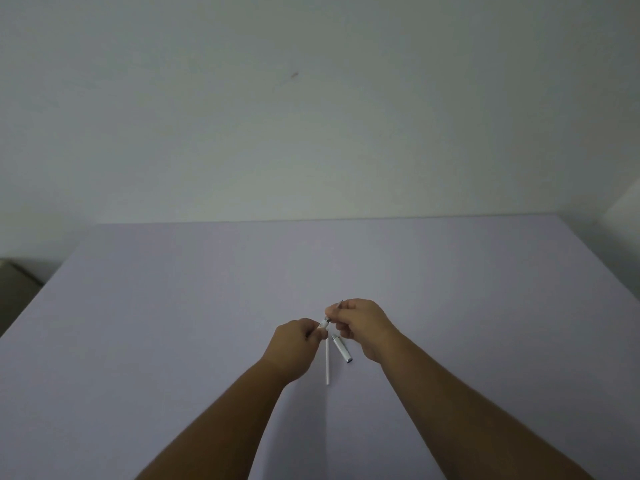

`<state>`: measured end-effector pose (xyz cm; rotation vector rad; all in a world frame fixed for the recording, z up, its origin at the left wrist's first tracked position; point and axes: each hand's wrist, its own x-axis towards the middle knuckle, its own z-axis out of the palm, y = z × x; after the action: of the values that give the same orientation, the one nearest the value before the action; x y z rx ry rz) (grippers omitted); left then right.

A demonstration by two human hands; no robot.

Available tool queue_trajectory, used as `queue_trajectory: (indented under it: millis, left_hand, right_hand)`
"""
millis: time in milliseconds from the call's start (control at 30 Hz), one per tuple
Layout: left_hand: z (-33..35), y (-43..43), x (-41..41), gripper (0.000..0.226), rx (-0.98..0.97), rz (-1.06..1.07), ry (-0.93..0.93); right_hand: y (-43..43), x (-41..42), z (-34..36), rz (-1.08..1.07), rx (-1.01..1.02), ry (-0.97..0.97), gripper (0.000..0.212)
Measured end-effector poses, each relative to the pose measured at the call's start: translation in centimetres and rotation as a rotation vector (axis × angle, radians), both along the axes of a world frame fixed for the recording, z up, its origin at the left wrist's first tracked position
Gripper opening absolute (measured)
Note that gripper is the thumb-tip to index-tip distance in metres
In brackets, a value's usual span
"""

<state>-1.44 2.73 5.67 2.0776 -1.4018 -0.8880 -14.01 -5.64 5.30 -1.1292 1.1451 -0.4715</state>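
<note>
Both hands meet over the middle of a pale lilac table (173,306). My left hand (294,344) grips a short white pen barrel (323,323) whose end shows between the hands. My right hand (360,323) pinches the pen's front section, and a thin dark tip (340,302) pokes out above its fingers. The two parts touch end to end. Below the hands a thin white refill tube (327,365) lies on the table. Beside it lies a white pen cap (341,349) with a dark end.
A plain pale wall (311,116) rises behind the table's far edge. The table's left edge slants down, with a dark object (17,282) on the floor beyond it. A white corner (623,206) stands at the right.
</note>
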Motion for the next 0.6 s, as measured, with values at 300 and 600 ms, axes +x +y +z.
queue_trajectory:
  millis: [300,600]
  left_hand:
    - [-0.08,0.0,-0.25,0.028,0.012,0.015,0.063]
    - [-0.76,-0.27,-0.42,0.018,0.015,0.012,0.221]
  right_hand:
    - [-0.02,-0.23,0.35,-0.031,-0.02,-0.052,0.009]
    - [-0.72,-0.19,0.7,-0.091,-0.089,-0.067,0.012]
